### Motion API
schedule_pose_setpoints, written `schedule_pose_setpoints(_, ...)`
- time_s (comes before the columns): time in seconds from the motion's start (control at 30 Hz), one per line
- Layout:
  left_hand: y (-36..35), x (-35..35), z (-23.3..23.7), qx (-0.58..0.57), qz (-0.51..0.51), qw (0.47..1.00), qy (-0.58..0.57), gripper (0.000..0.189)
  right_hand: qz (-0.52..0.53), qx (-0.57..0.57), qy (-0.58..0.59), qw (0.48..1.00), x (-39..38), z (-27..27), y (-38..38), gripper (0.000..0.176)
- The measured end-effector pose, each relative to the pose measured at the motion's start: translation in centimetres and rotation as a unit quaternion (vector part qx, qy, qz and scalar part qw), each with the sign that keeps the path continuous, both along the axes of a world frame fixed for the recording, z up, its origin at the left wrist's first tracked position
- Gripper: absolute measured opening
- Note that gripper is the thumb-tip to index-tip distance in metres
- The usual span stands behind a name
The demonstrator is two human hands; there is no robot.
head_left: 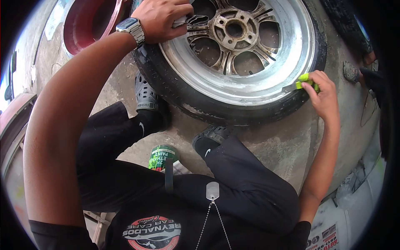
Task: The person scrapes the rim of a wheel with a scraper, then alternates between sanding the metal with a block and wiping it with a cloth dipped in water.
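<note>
My left hand (163, 20), with a silver watch on the wrist, is closed at the upper left of the wheel. Its fingers pinch a small whitish piece (180, 21), whose kind I cannot make out, beside a spoke. At the lower right edge of the rim, my right hand (323, 93) grips a bright green-handled scraper (303, 82). The scraper's dark flat blade points left, at the border between rim and tyre. The alloy wheel (236, 33) lies face up, its lip dull silver and its spokes stained brown. A black tyre (179, 89) surrounds it.
A red wheel barrel (89, 25) stands at the upper left. My clog-covered feet (146, 93) are close to the tyre. A green-labelled paint can (161, 157) sits between my legs. Another tyre (339, 21) and a person's foot (351, 71) are at the right.
</note>
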State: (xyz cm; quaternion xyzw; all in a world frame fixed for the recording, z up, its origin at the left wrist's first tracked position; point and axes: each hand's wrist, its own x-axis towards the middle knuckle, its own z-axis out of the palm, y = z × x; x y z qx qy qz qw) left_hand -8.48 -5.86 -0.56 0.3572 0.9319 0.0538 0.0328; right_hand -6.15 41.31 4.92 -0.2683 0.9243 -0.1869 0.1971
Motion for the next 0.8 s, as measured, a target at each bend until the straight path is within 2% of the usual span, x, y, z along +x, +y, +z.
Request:
schedule_pose_setpoints(0.07,0.0,0.1,0.0,0.003,-0.001,1.000,0.001,0.035,-0.011,0.016,0.000,1.000,-0.1,0.2,0.4,0.017)
schedule_pose_setpoints(0.2,0.1,0.0,0.2,-0.003,-0.005,1.000,-0.002,0.036,0.018,-0.041,-0.040,0.998,1.2,-0.7,-1.7,0.018)
schedule_pose_setpoints(0.43,0.3,0.2,0.2,-0.008,0.009,1.000,-0.006,0.035,-0.059,-0.035,-0.076,0.995,0.8,-0.5,0.6,0.019)
schedule_pose_setpoints(0.53,0.2,0.3,-0.1,-0.004,0.008,1.000,0.008,0.035,-0.028,-0.069,-0.062,0.995,1.4,-0.6,-0.8,0.019)
schedule_pose_setpoints(0.67,-0.1,0.5,-0.8,0.002,-0.001,0.999,0.041,0.035,-0.083,-0.039,-0.038,0.995,0.6,-0.4,1.0,0.020)
schedule_pose_setpoints(0.8,0.1,0.5,-0.8,0.006,0.005,1.000,0.029,0.035,-0.021,-0.023,-0.041,0.999,2.3,-0.6,-1.7,0.020)
